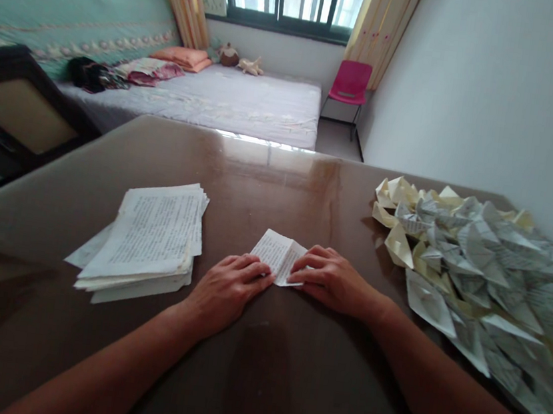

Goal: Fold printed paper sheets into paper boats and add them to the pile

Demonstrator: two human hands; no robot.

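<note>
A small sheet of printed paper (275, 252), folded with a crease down its middle, lies on the brown table in front of me. My left hand (229, 285) holds its lower left edge, fingers together and pressed on the paper. At the right edge, my right hand (330, 281) grips the sheet with bent fingers; its thumb is mostly hidden. To the left of my left hand is a stack of printed sheets (147, 235), slightly fanned. A big heap of folded paper boats (473, 244), some cream and some white with print, covers the right side of the table.
The glossy table (239, 182) reflects the window. Beyond it stand a bed (248, 106) with pillows and cloths, and a pink chair (351, 83) by the wall. A dark wooden cabinet (21, 108) is at the left.
</note>
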